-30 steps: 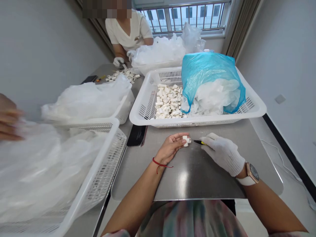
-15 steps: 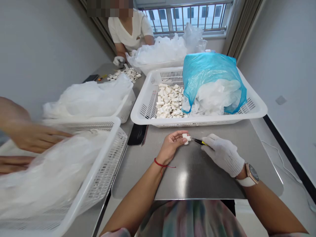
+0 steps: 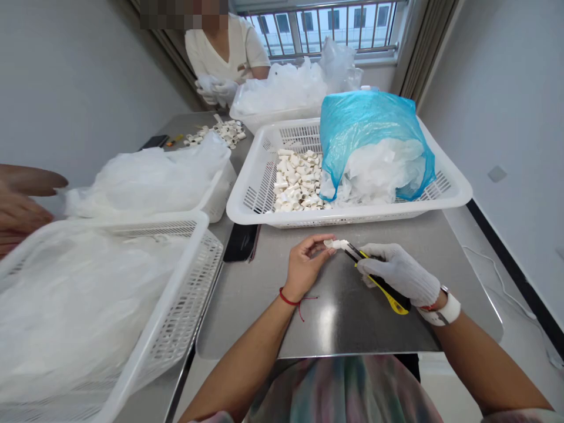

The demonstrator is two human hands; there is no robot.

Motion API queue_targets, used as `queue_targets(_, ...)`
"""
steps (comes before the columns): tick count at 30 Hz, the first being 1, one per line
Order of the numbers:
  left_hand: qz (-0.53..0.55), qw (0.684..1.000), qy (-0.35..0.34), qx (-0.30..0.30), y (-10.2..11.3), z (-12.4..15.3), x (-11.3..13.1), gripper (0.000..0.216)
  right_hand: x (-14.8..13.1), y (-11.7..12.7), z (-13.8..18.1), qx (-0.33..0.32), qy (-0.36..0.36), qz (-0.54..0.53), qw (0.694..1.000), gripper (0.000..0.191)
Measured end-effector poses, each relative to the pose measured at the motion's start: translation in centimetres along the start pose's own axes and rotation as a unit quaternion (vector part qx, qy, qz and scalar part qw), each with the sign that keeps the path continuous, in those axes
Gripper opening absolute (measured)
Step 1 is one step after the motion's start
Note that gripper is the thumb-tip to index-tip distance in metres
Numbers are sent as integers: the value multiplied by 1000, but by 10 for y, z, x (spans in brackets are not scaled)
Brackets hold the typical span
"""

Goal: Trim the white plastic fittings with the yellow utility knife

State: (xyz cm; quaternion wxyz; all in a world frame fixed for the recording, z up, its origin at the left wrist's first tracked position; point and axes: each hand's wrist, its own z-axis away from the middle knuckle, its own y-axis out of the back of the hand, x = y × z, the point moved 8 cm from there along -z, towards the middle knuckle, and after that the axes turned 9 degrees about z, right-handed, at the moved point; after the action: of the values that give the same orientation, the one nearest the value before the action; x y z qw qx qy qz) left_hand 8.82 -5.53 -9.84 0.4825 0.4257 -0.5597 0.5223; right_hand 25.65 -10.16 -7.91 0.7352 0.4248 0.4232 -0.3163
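My bare left hand (image 3: 305, 267) pinches a small white plastic fitting (image 3: 333, 244) between thumb and fingers, just above the steel table (image 3: 343, 317). My right hand (image 3: 399, 271), in a white knit glove, grips a yellow and black utility knife (image 3: 374, 279). The knife's tip rests against the fitting's right end. A red string circles my left wrist and a watch with a white strap sits on my right.
A white basket (image 3: 445, 194) behind my hands holds a pile of white fittings (image 3: 297, 182) and a blue bag (image 3: 370, 138). A black phone (image 3: 241, 242) lies at the left. Two baskets with clear plastic (image 3: 145, 176) stand left. Another person's hand (image 3: 22, 200) is at the left edge; a gloved person (image 3: 224, 53) sits opposite.
My right hand has turned, so the knife's yellow handle now shows along the palm. The fitting has tilted flatter. The hand at the left has drawn back from the near basket.
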Motion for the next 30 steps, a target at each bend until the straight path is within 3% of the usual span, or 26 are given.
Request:
queue_targets(4, 87, 995, 47, 1, 1, -4, -11, 31, -13, 17, 2, 144, 86, 167, 972, 17)
queue_targets(6, 122, 990, 67, 1, 0, -5, -15, 33, -19, 18, 5, 175, 113, 245, 947, 21)
queue_targets(10, 162, 982, 100, -11, -5, -4, -18, 35, -21, 16, 7, 201, 98, 358, 906, 23)
queue_targets(15, 182, 975, 124, -23, -8, -2, -16, 35, -21, 17, 9, 229, 87, 428, 870, 24)
queue_targets(22, 180, 977, 117, 0, -3, -4, -14, 34, -23, 11, 8, 191, 125, 424, 876, 23)
queue_targets(30, 151, 982, 115, -14, -2, -3, -16, 32, -22, 17, 8, 210, 102, 443, 866, 26)
